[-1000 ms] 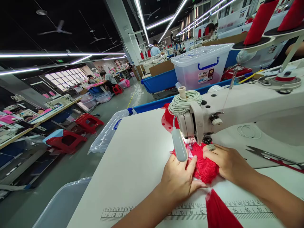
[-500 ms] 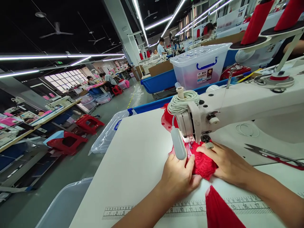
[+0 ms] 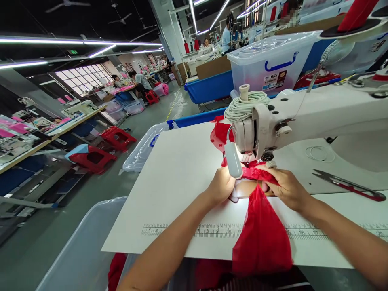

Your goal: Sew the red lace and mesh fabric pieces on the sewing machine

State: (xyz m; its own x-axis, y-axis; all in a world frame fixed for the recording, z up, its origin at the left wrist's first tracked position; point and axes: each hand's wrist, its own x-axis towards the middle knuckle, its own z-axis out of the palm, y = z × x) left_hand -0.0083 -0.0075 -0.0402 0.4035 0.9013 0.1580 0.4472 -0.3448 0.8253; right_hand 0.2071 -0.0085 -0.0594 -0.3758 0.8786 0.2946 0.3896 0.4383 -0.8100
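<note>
The right hand [image 3: 289,189] is pinching bumpy red lace fabric [image 3: 254,173], which is lying beneath the head of the long-armed white sewing machine [image 3: 306,115]; the left hand [image 3: 221,185] is reaching behind the slim grey lamp [image 3: 233,159], its fingertips' grip hidden from me.

The fabric [image 3: 261,238] is red; the machine [image 3: 327,111] white.
</note>
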